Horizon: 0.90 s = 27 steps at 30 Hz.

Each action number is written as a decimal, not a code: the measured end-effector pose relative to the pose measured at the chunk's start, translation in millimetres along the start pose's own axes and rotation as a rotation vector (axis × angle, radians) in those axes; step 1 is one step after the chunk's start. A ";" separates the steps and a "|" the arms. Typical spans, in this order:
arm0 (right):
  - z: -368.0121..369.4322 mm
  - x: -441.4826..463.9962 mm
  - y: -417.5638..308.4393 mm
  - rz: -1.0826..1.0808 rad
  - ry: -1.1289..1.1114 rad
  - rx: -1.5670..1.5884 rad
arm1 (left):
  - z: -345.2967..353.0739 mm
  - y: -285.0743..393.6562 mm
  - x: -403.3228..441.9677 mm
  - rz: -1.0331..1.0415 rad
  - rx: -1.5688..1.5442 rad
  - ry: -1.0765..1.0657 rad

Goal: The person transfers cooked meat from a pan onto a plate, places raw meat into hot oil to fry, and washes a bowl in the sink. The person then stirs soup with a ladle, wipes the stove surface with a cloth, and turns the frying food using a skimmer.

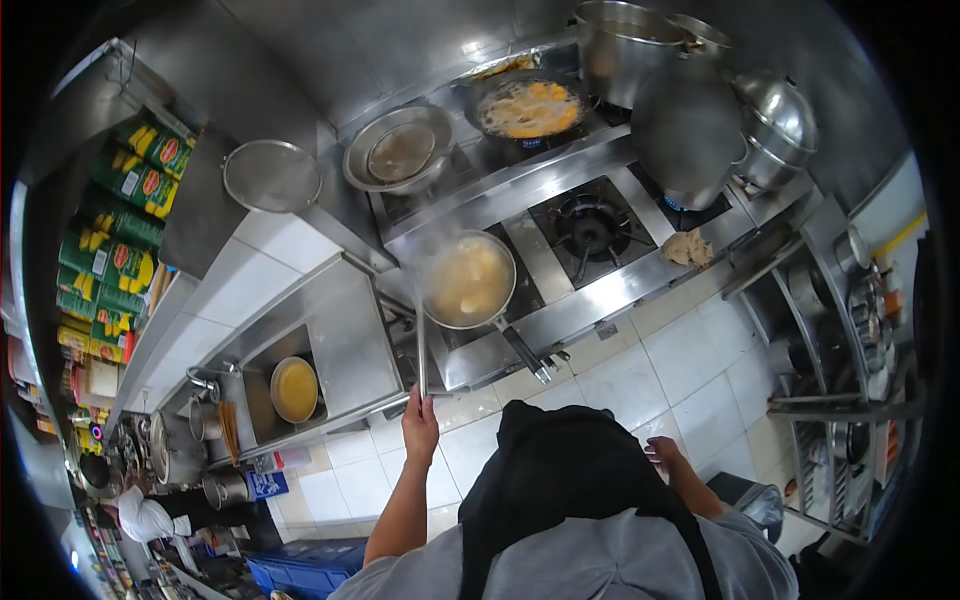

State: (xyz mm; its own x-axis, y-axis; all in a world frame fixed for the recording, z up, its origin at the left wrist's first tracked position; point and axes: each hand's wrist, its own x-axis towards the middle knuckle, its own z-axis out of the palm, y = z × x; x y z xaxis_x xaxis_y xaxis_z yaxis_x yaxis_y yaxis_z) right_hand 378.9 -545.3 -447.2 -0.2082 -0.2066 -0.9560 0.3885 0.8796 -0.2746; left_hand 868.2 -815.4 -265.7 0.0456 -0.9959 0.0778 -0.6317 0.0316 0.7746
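Note:
My left hand (420,433) is closed around the lower end of a long metal-handled utensil (421,350). Its shaft runs up to the left rim of a frying pan (511,290) on the stove, and steam blurs its far end, so I cannot tell its kind. Pale, yellowish food (468,280) sits in steaming liquid in that pan. The pan's handle (524,352) points toward me, with neither hand on it. Beside my apron, my right hand (660,452) hangs low with loosely curled fingers apart and nothing visible in it.
Behind, a wok (530,108) bubbles with orange food. A strainer (402,152) rests in a metal bowl; pots (630,45) crowd the back right. A sink (262,395) holds a bowl of yellow liquid (295,390). Shelves (800,330) stand right; another person (150,515) is far left.

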 end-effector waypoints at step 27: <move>-99.6 -31.0 -58.7 -0.410 -0.129 -0.022 | 201.0 199.1 -6.1 -0.650 -1.324 -0.817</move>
State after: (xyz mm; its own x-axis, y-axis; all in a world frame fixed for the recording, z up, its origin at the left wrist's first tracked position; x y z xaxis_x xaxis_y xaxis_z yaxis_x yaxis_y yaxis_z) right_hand 273.1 -547.8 -391.1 -0.2268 -0.5916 -0.7736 0.2770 0.7223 -0.6336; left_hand 586.6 -820.0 -238.1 -0.6339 -0.6380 -0.4372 0.3865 -0.7509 0.5354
